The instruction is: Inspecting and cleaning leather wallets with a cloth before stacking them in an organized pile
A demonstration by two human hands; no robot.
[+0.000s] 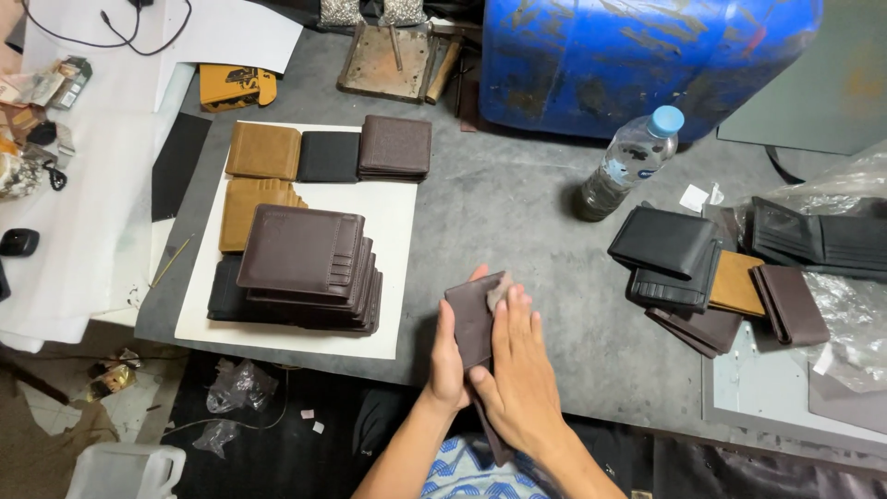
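The left hand (pixel 450 356) grips a brown wallet (pixel 473 322) upright above the surface (pixel 517 222); the right hand (pixel 519 374) lies flat, fingers extended, against it.

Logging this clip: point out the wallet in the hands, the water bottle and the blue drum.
dark brown wallet (pixel 469 319), head view, on its bare upper face.
water bottle (pixel 630 164), head view, mid-body of the clear plastic.
blue drum (pixel 637 55), head view, its curved side.

dark brown wallet (pixel 473 319), blue barrel (pixel 637 55), tan wallets (pixel 263 151)
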